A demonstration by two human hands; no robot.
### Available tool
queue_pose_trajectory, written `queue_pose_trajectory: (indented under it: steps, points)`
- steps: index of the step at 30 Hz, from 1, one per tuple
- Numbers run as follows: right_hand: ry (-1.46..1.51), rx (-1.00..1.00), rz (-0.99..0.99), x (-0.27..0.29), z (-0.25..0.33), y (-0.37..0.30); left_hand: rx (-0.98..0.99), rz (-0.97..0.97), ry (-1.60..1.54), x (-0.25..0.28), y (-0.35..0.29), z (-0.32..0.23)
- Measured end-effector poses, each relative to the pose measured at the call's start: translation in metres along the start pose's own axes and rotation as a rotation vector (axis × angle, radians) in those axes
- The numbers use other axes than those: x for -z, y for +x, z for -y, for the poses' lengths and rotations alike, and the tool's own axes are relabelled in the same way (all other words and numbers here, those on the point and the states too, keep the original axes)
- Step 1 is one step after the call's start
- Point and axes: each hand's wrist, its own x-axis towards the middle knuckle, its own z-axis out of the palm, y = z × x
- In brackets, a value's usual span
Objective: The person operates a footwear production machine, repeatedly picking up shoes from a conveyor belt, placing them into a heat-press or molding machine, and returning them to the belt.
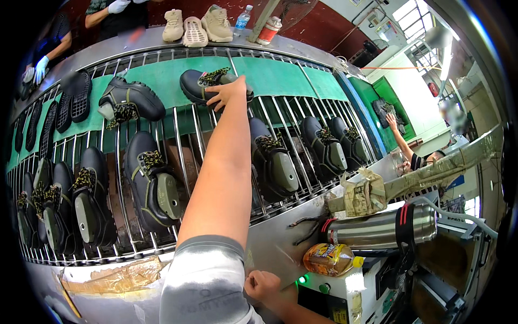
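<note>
My left arm reaches far across the rack, and my left hand (231,93) grips a black safety shoe (194,86) with black-and-yellow laces. That shoe lies on a green mat (167,86), its toe to the left, and my hand covers part of its heel end. Close to my body my right hand (263,286) is curled into a fist, with nothing visible in it. Left of the held shoe, another black shoe (140,100) rests on the mat. Nearer me, a black shoe (141,183) and several like it stand on the metal bars, with grey-green shoe lasts (168,195) in them.
Black soles (81,96) lie at the left. Beige shoes (217,24) and a water bottle (243,18) stand on the far ledge. A steel flask (372,229) and a yellow-capped drink bottle (329,260) sit at right. Co-workers' gloved hands (41,69) show far left; another person's hand (392,120) reaches at right.
</note>
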Motion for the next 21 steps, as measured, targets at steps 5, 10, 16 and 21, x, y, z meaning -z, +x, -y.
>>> queue_pose_trajectory:
  steps: [5, 10, 16, 21]
  points:
    - [0.020, -0.006, 0.012, -0.001, 0.003, -0.003, -0.024, 0.079, -0.028, 0.013, 0.000, 0.005]
    - [0.060, 0.011, -0.017, -0.001, 0.005, -0.003, -0.175, 0.208, -0.384, 0.052, 0.015, 0.027]
    - [-0.014, 0.006, 0.001, -0.004, 0.005, -0.010, -0.156, 0.827, -0.737, 0.118, 0.028, 0.039]
    - [-0.087, -0.006, -0.022, -0.004, 0.016, -0.015, -0.424, 0.779, -0.508, 0.152, -0.034, 0.043]
